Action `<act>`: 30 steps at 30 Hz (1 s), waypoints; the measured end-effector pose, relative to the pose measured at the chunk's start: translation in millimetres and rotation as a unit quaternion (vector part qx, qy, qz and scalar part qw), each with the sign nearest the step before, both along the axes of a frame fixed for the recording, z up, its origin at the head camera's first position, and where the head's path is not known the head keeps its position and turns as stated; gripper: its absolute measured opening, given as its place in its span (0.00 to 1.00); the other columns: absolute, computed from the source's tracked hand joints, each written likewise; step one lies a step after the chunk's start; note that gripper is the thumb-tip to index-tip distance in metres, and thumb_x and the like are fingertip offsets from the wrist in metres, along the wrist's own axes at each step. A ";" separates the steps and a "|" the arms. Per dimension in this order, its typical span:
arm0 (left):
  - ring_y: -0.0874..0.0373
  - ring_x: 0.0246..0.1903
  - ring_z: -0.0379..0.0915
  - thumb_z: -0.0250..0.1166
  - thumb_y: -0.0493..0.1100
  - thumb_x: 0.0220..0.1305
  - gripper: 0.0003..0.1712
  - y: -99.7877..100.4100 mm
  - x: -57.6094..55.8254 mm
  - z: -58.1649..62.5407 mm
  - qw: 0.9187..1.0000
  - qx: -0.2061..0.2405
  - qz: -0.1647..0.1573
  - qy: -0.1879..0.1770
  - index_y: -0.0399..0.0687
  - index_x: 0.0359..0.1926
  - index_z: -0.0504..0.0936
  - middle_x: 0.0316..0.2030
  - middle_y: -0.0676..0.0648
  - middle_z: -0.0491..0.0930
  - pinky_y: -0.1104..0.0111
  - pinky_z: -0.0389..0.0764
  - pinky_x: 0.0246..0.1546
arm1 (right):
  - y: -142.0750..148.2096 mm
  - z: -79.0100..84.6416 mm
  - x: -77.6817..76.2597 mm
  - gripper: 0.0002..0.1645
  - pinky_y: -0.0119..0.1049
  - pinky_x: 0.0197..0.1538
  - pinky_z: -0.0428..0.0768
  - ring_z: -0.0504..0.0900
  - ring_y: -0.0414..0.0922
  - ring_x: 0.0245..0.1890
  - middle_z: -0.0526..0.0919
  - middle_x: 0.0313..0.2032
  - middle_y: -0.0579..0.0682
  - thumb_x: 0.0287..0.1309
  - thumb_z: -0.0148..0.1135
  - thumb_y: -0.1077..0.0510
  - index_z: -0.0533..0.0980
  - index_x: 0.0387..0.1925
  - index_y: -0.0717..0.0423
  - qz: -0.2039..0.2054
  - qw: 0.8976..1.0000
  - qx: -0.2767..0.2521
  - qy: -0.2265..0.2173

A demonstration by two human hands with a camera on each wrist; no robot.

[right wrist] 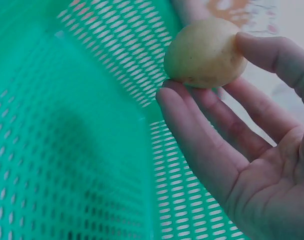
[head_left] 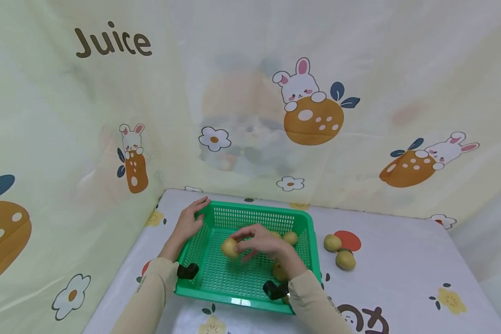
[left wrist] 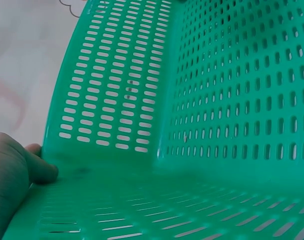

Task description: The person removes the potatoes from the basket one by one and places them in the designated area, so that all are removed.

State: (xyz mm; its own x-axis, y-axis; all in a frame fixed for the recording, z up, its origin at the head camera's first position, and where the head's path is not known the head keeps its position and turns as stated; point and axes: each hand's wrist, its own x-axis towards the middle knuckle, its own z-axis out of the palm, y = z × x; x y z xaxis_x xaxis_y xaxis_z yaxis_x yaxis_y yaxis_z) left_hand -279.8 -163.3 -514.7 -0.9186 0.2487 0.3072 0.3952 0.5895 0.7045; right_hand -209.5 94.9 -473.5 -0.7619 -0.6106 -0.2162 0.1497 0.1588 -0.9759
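A small yellow potato (head_left: 229, 248) is pinched between the thumb and fingertips of my right hand (head_left: 260, 240), held over the inside of a green plastic basket (head_left: 250, 301). The right wrist view shows the same potato (right wrist: 204, 52) up close, smooth and round. My left hand (head_left: 189, 222) grips the basket's rim at its far left corner; in the left wrist view its thumb (left wrist: 42, 170) lies over the rim. At the basket's right side lie several more potatoes (head_left: 290, 238), partly hidden behind my right hand and forearm.
Two potatoes (head_left: 332, 242) (head_left: 345, 260) lie on the table to the right of the basket. A patterned cloth (head_left: 405, 273) covers the table. Printed curtains (head_left: 242, 46) hang close behind and at the left.
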 end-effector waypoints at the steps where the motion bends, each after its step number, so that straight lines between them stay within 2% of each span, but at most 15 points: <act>1: 0.40 0.68 0.61 0.54 0.23 0.59 0.31 0.2 0.0 0.2 1.000 0.000 0.000 0.001 0.36 0.65 0.75 0.67 0.39 0.69 0.47 0.67 0.61 | 0.7 2.8 0.1 0.24 0.58 0.46 0.80 0.84 0.49 0.41 0.80 0.49 0.57 0.58 0.64 0.64 0.77 0.56 0.68 -0.008 1.000 -0.007 0.000; 8: 0.40 0.68 0.61 0.54 0.23 0.58 0.31 0.2 -1.0 -2.3 1.000 -0.003 0.000 0.004 0.36 0.64 0.75 0.67 0.39 0.70 0.47 0.67 0.61 | 6.3 14.7 3.2 0.24 0.56 0.47 0.80 0.84 0.51 0.43 0.79 0.52 0.59 0.59 0.66 0.64 0.77 0.57 0.68 -0.065 0.997 -0.036 -0.011; 14: 0.40 0.68 0.61 0.54 0.23 0.59 0.31 -0.3 -2.1 -3.2 1.000 -0.005 0.002 -0.001 0.37 0.65 0.75 0.67 0.39 0.69 0.47 0.67 0.61 | 14.7 11.9 6.0 0.25 0.58 0.50 0.78 0.84 0.52 0.45 0.78 0.54 0.61 0.60 0.64 0.66 0.74 0.59 0.69 -0.107 0.991 -0.073 -0.019; 18: 0.40 0.68 0.61 0.54 0.23 0.59 0.31 1.0 -1.6 -3.0 1.000 0.003 0.001 -0.002 0.37 0.65 0.75 0.67 0.39 0.69 0.50 0.69 0.57 | 20.1 7.9 8.7 0.27 0.56 0.50 0.78 0.83 0.50 0.44 0.79 0.53 0.61 0.61 0.63 0.66 0.72 0.61 0.71 -0.134 0.986 -0.094 -0.027; 24: 0.39 0.68 0.61 0.55 0.22 0.58 0.31 1.5 -1.0 -3.1 1.000 0.007 0.002 0.000 0.35 0.64 0.75 0.67 0.39 0.69 0.48 0.68 0.58 | 25.5 6.0 14.1 0.29 0.50 0.49 0.81 0.84 0.49 0.43 0.79 0.54 0.61 0.61 0.64 0.65 0.71 0.62 0.71 -0.181 0.978 -0.099 -0.027; 30: 0.40 0.68 0.61 0.55 0.22 0.58 0.31 0.3 -1.9 -3.2 1.000 0.004 0.000 0.000 0.36 0.65 0.74 0.67 0.39 0.69 0.48 0.69 0.57 | 32.1 7.4 18.2 0.31 0.48 0.48 0.81 0.84 0.49 0.45 0.77 0.57 0.63 0.60 0.64 0.65 0.70 0.64 0.70 -0.224 0.968 -0.108 -0.024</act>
